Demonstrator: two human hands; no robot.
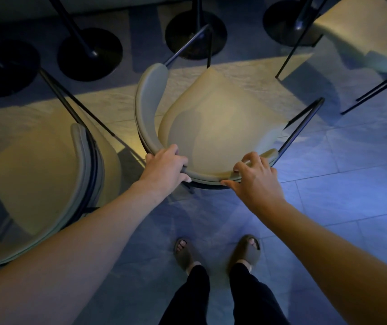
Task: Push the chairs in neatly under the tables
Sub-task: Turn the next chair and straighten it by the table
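A beige chair (pixel 220 118) with a curved padded backrest and thin black legs stands right in front of me. My left hand (pixel 164 168) grips the left part of its backrest, fingers wrapped over the rim. My right hand (pixel 255 178) rests on the right part of the same backrest, fingers curled over the top and thumb under the rim. The chair's seat points away from me toward black round table bases (pixel 196 34) at the top of the view. The tabletops themselves are out of view.
A second beige chair (pixel 47 174) stands close on the left, a third (pixel 366 36) at the upper right. More black pedestal bases (pixel 89 53) line the far side. Grey tiled floor (pixel 328 195) lies around me; my sandalled feet (pixel 185 252) are just behind the chair.
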